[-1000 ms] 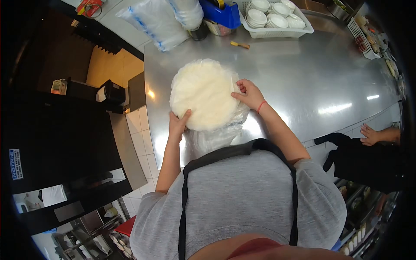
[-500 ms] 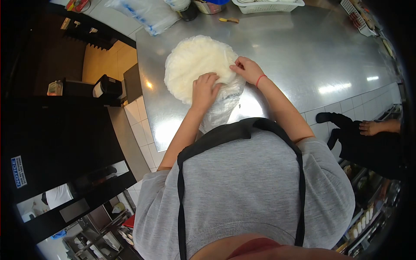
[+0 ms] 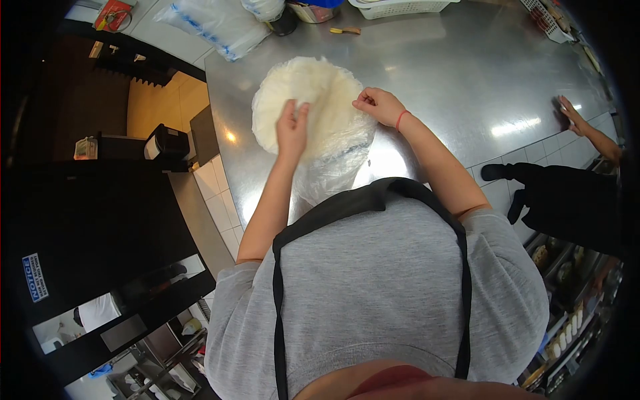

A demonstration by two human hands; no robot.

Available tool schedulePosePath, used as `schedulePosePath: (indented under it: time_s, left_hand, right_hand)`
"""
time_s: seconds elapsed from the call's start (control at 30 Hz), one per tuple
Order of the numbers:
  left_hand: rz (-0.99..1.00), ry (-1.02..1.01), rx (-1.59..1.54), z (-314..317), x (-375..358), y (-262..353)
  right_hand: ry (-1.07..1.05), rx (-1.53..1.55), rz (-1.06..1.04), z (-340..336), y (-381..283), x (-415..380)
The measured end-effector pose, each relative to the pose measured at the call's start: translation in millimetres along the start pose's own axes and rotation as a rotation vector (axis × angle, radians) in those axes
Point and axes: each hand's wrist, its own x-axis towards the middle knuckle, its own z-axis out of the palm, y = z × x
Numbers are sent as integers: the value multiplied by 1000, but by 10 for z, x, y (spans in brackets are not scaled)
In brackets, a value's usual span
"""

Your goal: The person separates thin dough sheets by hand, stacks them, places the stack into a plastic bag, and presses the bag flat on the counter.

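Observation:
A round stack of thin, off-white sheets [image 3: 273, 83], looking like dough wrappers, lies on the steel table, partly blurred at its middle. Crinkled clear plastic [image 3: 330, 177] spreads out from under its near side. My left hand [image 3: 292, 132] is over the left part of the round, thumb and fingers apart; motion softens its outline. At the right rim, my right hand [image 3: 380, 107] has its fingertips pinched together on the edge of the sheet. A red string circles that wrist.
Along the steel table's [image 3: 453, 87] far side are a plastic-wrapped pack [image 3: 213, 27], a dark tub [image 3: 285, 23], a yellow-handled tool [image 3: 345, 31] and a white basket [image 3: 400, 8]. Another person's hand [image 3: 572, 115] rests at the right edge. A black cabinet [image 3: 87, 220] stands left.
My left hand has moved left and away from the near rim, its fingers now apart. My right hand stays at the right rim. The other person's hand has moved up onto the table edge.

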Motion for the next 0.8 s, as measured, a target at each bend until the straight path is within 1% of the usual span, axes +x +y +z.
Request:
schedulePosePath:
  time_s: [0.07,0.1,0.17,0.2,0.23,0.27,0.3,0.33,0.4,0.43,0.47,0.53,0.57,0.63,0.67,0.73,0.77,0.8]
  left_hand:
    - [61,-60,99,231,-130,-226]
    - [62,-57,101,292,-143,-245]
    - [454,64,407,373,-141,-251]
    - [457,61,404,370,-133,-221]
    - [237,170,215,353,-115,-207]
    - [16,276,26,313,-85,-162]
    - [-72,283,42,195,-45,-100]
    - [-70,281,43,173,7,-77]
    - [125,396,-8,142,65,-39]
    - [98,307,-107,175,28,-20]
    - [97,310,-103,241,-9,-31]
    - [477,88,418,393,-76,-66]
    - [481,86,417,430,-141,-14]
    - [526,-61,731,484,-285,117]
    - [532,-67,726,481,-275,96]
    - [508,-121,650,400,-152,-24]
    - [509,-122,652,345,-84,-30]
    - [196,-97,464,284,-10,-39]
  right_hand:
    - [-7,6,15,9,-11,39]
    - [8,60,13,33,15,56]
    - [28,118,13,69,48,69]
    - [32,44,-25,67,46,42]
    - [33,-30,-62,66,57,20]
    - [35,-31,-60,59,69,5]
    - [12,-19,-77,48,76,2]
    - [-13,-4,-94,53,96,18]
    - [-26,-2,-97,28,98,32]
    - [-41,-4,-103,12,94,39]
    - [-44,-2,-105,6,108,47]
    - [-83,32,-123,-16,135,60]
    - [-80,32,-123,-26,126,47]
    - [-90,-54,-94,-55,126,2]
    - [-82,-54,-88,-59,125,-41]
    - [-65,6,-152,-34,135,-76]
    - [-63,8,-152,-27,129,-82]
    - [-58,13,-143,-19,125,-79]
